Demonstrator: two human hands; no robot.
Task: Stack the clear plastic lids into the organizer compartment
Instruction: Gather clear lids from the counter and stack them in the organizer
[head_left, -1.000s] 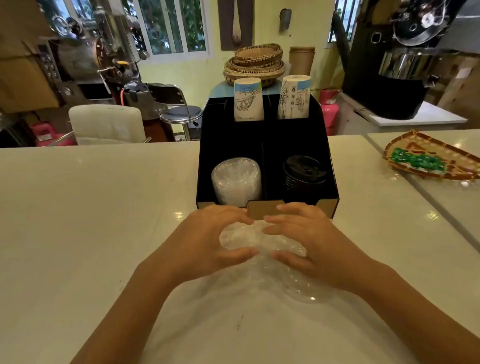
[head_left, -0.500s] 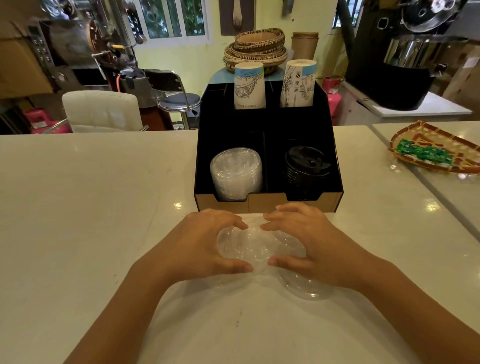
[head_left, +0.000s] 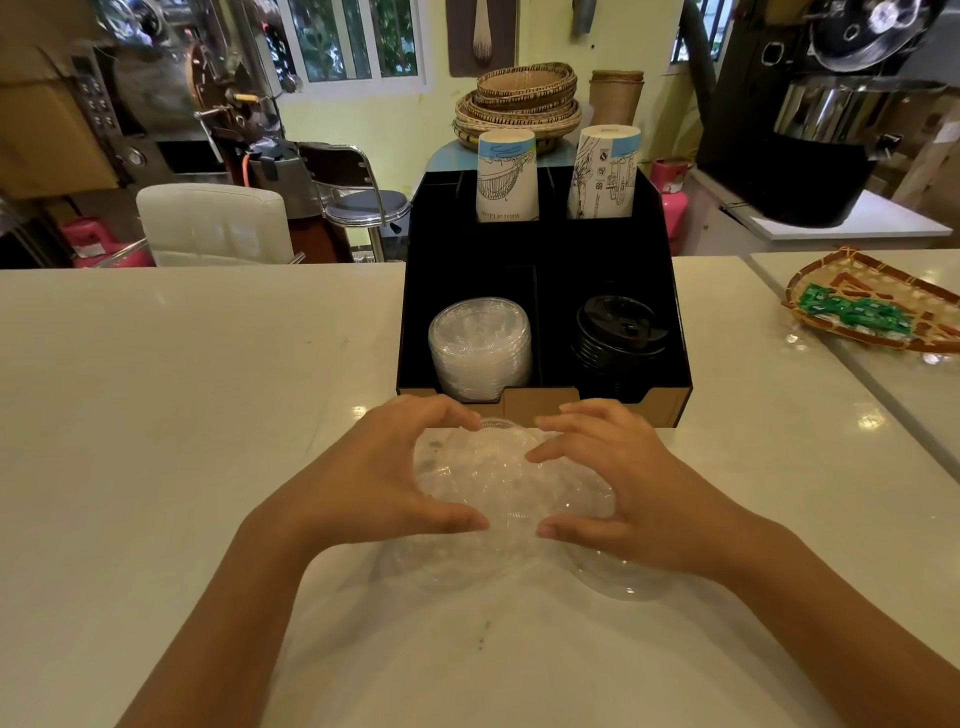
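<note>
A heap of clear plastic lids (head_left: 498, 483) lies on the white counter just in front of the black organizer (head_left: 670, 312). My left hand (head_left: 384, 467) cups the heap from the left and my right hand (head_left: 618, 478) from the right, fingers curled around the lids. More loose clear lids (head_left: 618, 582) spread out under and behind my right hand. The organizer's front left compartment holds a stack of clear lids (head_left: 480, 345). The front right one holds black lids (head_left: 618, 332).
Two paper cup stacks (head_left: 506, 176) stand upside down in the organizer's back compartments. A woven tray with green packets (head_left: 872, 306) sits at the right on the counter (head_left: 182, 389). Chairs and machines stand beyond the counter's far edge.
Both hands have gathered the lids closer together, and the heap now sits higher between them. The camera has tilted slightly, so the organizer appears a little higher in view.
</note>
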